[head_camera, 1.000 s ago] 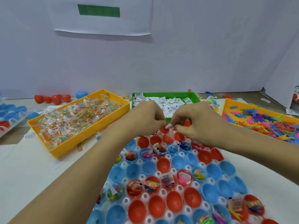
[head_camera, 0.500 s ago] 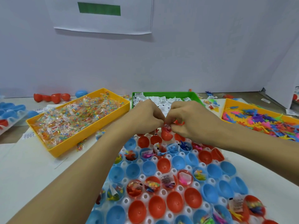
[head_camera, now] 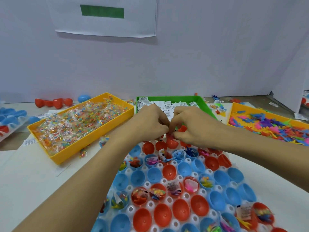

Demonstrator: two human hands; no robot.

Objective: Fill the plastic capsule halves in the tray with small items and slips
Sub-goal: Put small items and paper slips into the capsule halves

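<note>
A white tray (head_camera: 169, 200) holds rows of red and blue capsule halves. Some contain small toys, candy packets and slips; others are bare inside. My left hand (head_camera: 150, 122) and my right hand (head_camera: 194, 127) meet fingertip to fingertip over the tray's far end. Together they pinch a small item (head_camera: 170, 133), mostly hidden by the fingers, just above a red capsule half (head_camera: 172, 142). A bit of red (head_camera: 183, 128) shows under my right thumb; I cannot tell what it is.
A yellow bin of candy packets (head_camera: 80, 126) stands at the left, a green bin of paper slips (head_camera: 177, 100) behind my hands, an orange bin of colourful plastic toys (head_camera: 270, 126) at the right. Loose red and blue capsule halves (head_camera: 53, 102) lie by the wall.
Both hands have drawn closer together and lowered slightly toward the red capsule half in the far row. The item they pinch is now more hidden by the fingers.
</note>
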